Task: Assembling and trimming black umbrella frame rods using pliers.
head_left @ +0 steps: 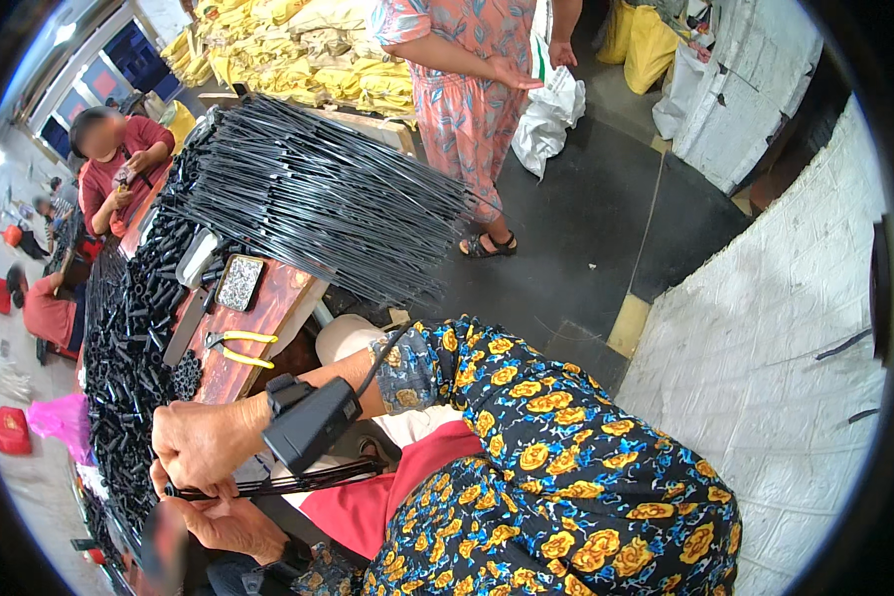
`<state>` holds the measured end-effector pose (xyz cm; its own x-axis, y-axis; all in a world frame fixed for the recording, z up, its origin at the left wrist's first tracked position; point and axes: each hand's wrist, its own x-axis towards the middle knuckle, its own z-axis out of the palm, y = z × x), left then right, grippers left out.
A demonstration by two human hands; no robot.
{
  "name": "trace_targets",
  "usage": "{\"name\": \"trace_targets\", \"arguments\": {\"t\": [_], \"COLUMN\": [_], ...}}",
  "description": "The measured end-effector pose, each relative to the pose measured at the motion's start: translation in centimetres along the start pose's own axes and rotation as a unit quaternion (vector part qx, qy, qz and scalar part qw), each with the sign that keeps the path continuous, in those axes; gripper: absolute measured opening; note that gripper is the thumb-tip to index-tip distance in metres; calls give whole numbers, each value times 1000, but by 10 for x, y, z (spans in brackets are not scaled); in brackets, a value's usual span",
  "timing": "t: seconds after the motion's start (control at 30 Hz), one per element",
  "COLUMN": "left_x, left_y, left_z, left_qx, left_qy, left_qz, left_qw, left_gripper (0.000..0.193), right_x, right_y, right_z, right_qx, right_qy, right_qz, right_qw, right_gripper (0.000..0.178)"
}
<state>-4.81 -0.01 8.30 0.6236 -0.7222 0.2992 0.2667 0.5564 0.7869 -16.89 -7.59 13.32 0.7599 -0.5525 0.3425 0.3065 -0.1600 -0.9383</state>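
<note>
My right hand [207, 444], with a black device strapped at its wrist, is closed at the end of several thin black rods [303, 479]. Just below it, my left hand [236, 528] has its thumb and fingers pinched at the same end. The fingers hide exactly how the rod ends meet. The rods stretch back toward my lap, over a red and white cloth [432, 462]. Yellow-handled pliers [245, 348] lie on the worn red table [286, 298], close to my right hand. Beside them are a flat grey blade [185, 328] and a tray of small metal pieces [239, 283].
A large stack of long black rods [318, 189] overhangs the table's edge. Short black tubes [144, 318] are heaped along it. A person in red [124, 179] works at the far side; another person in patterned clothes [472, 109] stands near a white sack [548, 124].
</note>
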Motion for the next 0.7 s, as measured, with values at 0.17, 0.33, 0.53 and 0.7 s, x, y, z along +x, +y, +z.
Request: {"name": "trace_targets", "arguments": {"t": [0.17, 0.33, 0.53, 0.7], "left_x": [4, 4, -8, 5], "left_y": [0, 14, 35, 39], "left_z": [-24, -43, -34, -50], "left_qx": [9, 33, 101, 47], "left_qy": [-122, -148, -247, -229], "left_qz": [4, -45, -90, -66], "left_qw": [993, 987, 960, 970], "left_gripper": [51, 52, 57, 54], "right_x": [-10, -2, 44, 27], "right_y": [-1, 1, 51, 38], "right_z": [1, 8, 10, 20], "right_qx": [-112, -175, 51, 104], "right_qy": [4, -34, -178, -142], "right_qz": [-139, -97, 23, 54], "right_qw": [984, 979, 982, 983], "right_gripper": [18, 21, 26, 32]}}
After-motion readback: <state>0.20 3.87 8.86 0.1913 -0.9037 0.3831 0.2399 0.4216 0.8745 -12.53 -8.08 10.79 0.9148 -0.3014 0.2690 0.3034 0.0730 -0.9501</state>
